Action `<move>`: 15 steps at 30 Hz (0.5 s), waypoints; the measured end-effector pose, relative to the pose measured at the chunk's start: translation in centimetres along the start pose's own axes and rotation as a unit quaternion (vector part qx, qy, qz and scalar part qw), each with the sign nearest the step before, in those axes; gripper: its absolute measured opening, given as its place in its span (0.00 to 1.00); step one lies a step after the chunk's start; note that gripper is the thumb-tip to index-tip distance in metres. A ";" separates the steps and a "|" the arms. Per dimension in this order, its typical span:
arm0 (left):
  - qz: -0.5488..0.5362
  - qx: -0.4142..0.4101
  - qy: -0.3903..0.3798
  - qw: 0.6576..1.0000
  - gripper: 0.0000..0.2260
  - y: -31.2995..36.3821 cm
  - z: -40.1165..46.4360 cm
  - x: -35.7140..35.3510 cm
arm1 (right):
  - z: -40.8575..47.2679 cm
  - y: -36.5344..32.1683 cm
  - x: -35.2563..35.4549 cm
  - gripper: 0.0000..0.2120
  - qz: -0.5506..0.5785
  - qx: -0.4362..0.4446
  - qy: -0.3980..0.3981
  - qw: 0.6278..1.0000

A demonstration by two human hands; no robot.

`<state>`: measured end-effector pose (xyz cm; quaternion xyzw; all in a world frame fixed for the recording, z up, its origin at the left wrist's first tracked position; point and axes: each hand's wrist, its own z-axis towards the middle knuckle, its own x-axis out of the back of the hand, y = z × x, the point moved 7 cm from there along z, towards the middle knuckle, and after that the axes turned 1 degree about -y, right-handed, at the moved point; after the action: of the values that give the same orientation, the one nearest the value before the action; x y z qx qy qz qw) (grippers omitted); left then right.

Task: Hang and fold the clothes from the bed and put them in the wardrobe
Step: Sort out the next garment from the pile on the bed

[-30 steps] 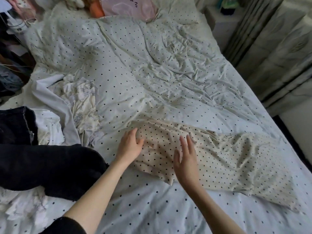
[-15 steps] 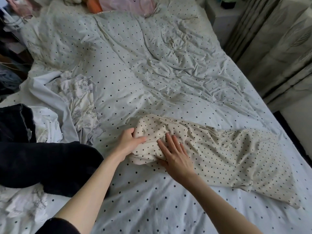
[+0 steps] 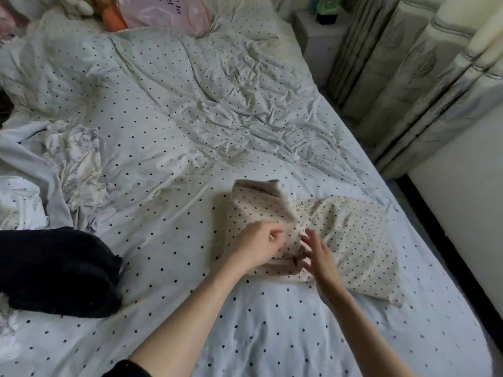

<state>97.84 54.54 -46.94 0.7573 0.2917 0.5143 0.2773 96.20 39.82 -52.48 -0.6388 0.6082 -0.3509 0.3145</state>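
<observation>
A cream garment with black dots [image 3: 353, 240] lies on the near right part of the bed [image 3: 272, 327]. Its left end is doubled over into a thicker fold [image 3: 258, 208]. My left hand [image 3: 258, 247] rests on that fold with fingers curled, pinching the cloth. My right hand [image 3: 317, 254] is just to its right, fingers straight and touching the garment at the crease. The garment's right end stays spread flat.
A black garment [image 3: 54, 270] lies at the left edge of the bed. Behind it sits a heap of white and floral clothes [image 3: 79, 164]. A rumpled dotted duvet [image 3: 190, 104] covers the far bed. Curtains [image 3: 408, 77] hang on the right, beside a bedside table [image 3: 315, 31].
My left hand took hold of the garment's left end and carried it rightward, folding it over. My right hand moved right to the crease. The view shifted right.
</observation>
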 end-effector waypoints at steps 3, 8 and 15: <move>-0.006 0.074 0.097 0.992 0.15 -2.6 0.1 0.4 | 0.8 0.1 0.6 0.22 -0.069 0.012 -0.048 0.996; -0.025 0.248 0.111 0.962 0.28 -8.5 -0.3 0.5 | 1.6 0.0 -0.3 0.22 -0.461 0.176 -0.014 0.870; -0.210 0.277 0.144 0.926 0.32 -7.9 1.4 -1.3 | 2.5 1.5 -2.7 0.25 -0.537 0.258 -0.153 0.789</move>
<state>97.51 58.77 -53.84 0.6432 0.6120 0.4461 0.1131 97.45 42.36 -55.26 -0.8028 -0.0017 -0.5046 0.3176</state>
